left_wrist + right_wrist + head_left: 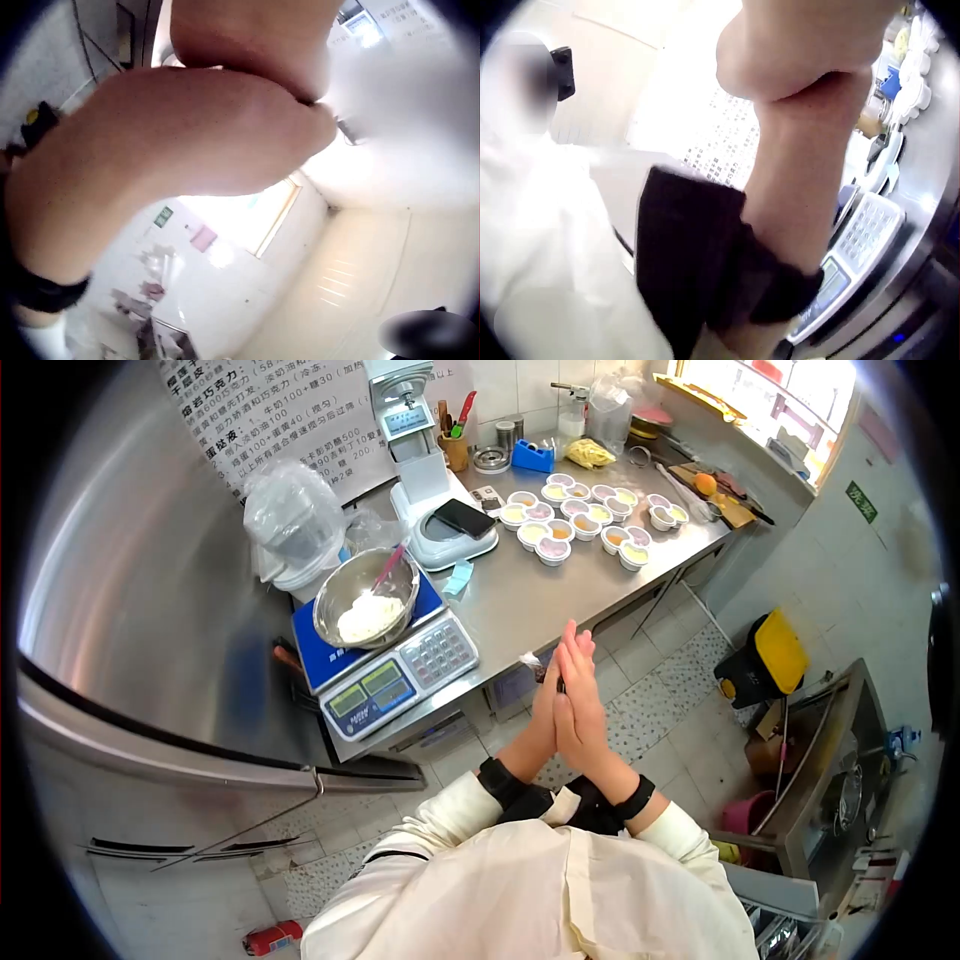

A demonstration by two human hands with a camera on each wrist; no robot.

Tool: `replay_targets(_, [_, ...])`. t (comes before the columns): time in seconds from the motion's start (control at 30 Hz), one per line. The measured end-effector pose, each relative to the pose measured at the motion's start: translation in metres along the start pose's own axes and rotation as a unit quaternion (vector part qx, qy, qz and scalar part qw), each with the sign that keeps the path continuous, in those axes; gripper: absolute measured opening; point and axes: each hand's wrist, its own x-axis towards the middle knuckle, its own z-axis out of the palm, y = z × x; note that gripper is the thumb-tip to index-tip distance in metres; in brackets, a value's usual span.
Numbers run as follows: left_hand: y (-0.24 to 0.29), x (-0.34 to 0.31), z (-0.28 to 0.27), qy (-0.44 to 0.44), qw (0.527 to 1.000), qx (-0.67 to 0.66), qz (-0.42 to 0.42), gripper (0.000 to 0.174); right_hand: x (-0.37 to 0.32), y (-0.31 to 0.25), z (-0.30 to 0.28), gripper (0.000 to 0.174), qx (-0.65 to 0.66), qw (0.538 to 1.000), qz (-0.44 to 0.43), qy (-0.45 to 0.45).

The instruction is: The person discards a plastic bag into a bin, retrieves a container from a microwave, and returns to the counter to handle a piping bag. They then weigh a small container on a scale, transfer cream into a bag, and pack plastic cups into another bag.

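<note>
Steel surface [520,605]: ahead of you.
Your palms: left hand [543,718] and right hand [584,710] pressed together, fingers straight.
White piece [530,659]: small, beside your left hand, partly hidden, kind unclear.

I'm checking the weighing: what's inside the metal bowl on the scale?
The metal bowl holds a white mass and a pink utensil; the bowl's bottom beneath the mass is covered and can't be seen.

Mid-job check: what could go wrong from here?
The left hand presses against the right hand, mostly hiding anything between them, so a slip could go unnoticed. A sleeve might catch the pink utensil leaning in the metal bowl and spill the white contents. Filled cups sit near the counter's front edge; a bump could knock one off.
</note>
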Motion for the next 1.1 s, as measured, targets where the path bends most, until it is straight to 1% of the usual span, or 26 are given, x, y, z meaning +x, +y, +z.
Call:
replay_targets(0.03, [-0.015,0.010,-0.016,-0.040,0.988,0.138,0.049,0.049,0.013,0.018,0.001,0.040,-0.025,0.999,0.008,-0.021])
replay_targets(0.07, [-0.029,0.018,-0.030,-0.075,0.954,0.273,0.098,0.048,0.028,0.037,0.003,0.040,-0.048,0.998,0.015,-0.048])
replay_targets(0.1, [-0.036,0.024,-0.034,0.076,0.993,-0.028,-0.086,0.047,0.046,0.056,0.004,0.039,0.091,0.993,0.068,-0.005])
replay_targets(0.13, [-0.041,0.032,-0.040,0.089,0.992,-0.029,-0.084,0.047,0.063,0.070,0.006,0.039,0.097,0.992,0.075,-0.014])
replay_targets(0.2, [-0.038,0.054,-0.041,0.123,0.990,-0.049,-0.045,0.043,0.084,0.093,-0.002,0.039,0.050,0.996,0.021,-0.065])
replay_targets(0.23, [-0.039,0.069,-0.055,0.147,0.985,-0.080,-0.043,0.044,0.090,0.099,-0.002,0.039,0.053,0.996,0.031,-0.071])
replay_targets(0.27, [-0.023,0.086,-0.052,0.145,0.983,-0.095,-0.053,0.042,0.099,0.100,0.006,0.037,0.108,0.993,0.040,-0.023])
replay_targets(0.3, [-0.017,0.103,-0.055,0.140,0.983,-0.122,-0.014,0.039,0.112,0.106,0.010,0.035,0.165,0.985,0.043,0.023])
replay_targets(0.37, [-0.010,0.130,-0.061,0.142,0.978,-0.145,0.047,0.037,0.124,0.140,0.006,0.030,0.141,0.989,0.037,0.017])
replay_targets(0.4, [-0.008,0.139,-0.068,0.201,0.964,-0.160,0.070,0.030,0.129,0.154,0.005,0.027,0.111,0.993,0.034,0.023])
replay_targets(0.43, [-0.007,0.147,-0.074,0.261,0.945,-0.173,0.090,0.025,0.134,0.165,0.006,0.019,0.141,0.990,0.026,0.016])
replay_targets(0.47, [-0.009,0.151,-0.082,0.276,0.942,-0.164,0.099,0.025,0.139,0.170,0.005,0.019,0.158,0.987,0.033,0.008])
replay_targets(0.53, [-0.016,0.162,-0.098,0.177,0.956,-0.184,0.141,0.022,0.151,0.180,-0.001,0.017,0.138,0.983,-0.050,-0.113])
replay_targets(0.57, [-0.009,0.172,-0.073,0.317,0.925,-0.167,0.126,0.024,0.154,0.182,0.001,0.016,0.175,0.976,-0.025,-0.125])
replay_targets(0.6, [-0.013,0.178,-0.080,0.327,0.922,-0.163,0.131,0.024,0.157,0.191,0.001,0.016,0.185,0.974,-0.020,-0.130])
replay_targets(0.67, [-0.020,0.179,-0.098,0.256,0.935,-0.191,0.157,0.023,0.159,0.204,0.001,0.021,0.180,0.967,-0.048,-0.174])
replay_targets(0.7, [-0.021,0.178,-0.104,0.267,0.931,-0.190,0.160,0.023,0.160,0.207,0.000,0.021,0.187,0.965,-0.043,-0.180])
replay_targets(0.8, [-0.011,0.194,-0.103,0.220,0.954,-0.146,0.142,0.022,0.170,0.218,0.002,0.022,0.222,0.948,-0.040,-0.226])
replay_targets(0.83, [-0.007,0.200,-0.097,0.315,0.938,-0.073,0.127,0.022,0.169,0.221,0.006,0.021,0.328,0.903,0.093,-0.261])
replay_targets(0.87, [-0.003,0.207,-0.090,0.404,0.908,0.001,0.112,0.023,0.171,0.222,0.009,0.020,0.423,0.830,0.222,-0.288])
replay_targets(0.9, [0.000,0.211,-0.089,0.386,0.915,0.061,0.102,0.025,0.175,0.222,0.008,0.020,0.419,0.833,0.219,-0.289])
replay_targets(0.93, [0.002,0.214,-0.090,0.382,0.916,0.057,0.106,0.025,0.181,0.221,0.008,0.019,0.445,0.790,0.267,-0.325])
replay_targets(0.97, [0.005,0.214,-0.091,0.356,0.926,0.108,0.064,0.027,0.185,0.219,0.010,0.017,0.470,0.741,0.314,-0.363])
replay_targets(1.0, [0.011,0.212,-0.093,0.331,0.929,0.161,0.029,0.029,0.185,0.220,0.014,0.017,0.468,0.739,0.305,-0.376])
replay_targets(1.07, [0.010,0.211,-0.109,0.295,0.951,0.092,-0.005,0.038,0.180,0.228,0.028,0.021,0.519,0.711,0.321,-0.350])
replay_targets(1.1, [0.007,0.214,-0.110,0.305,0.948,0.071,0.058,0.039,0.183,0.225,0.034,0.024,0.534,0.716,0.307,-0.327])
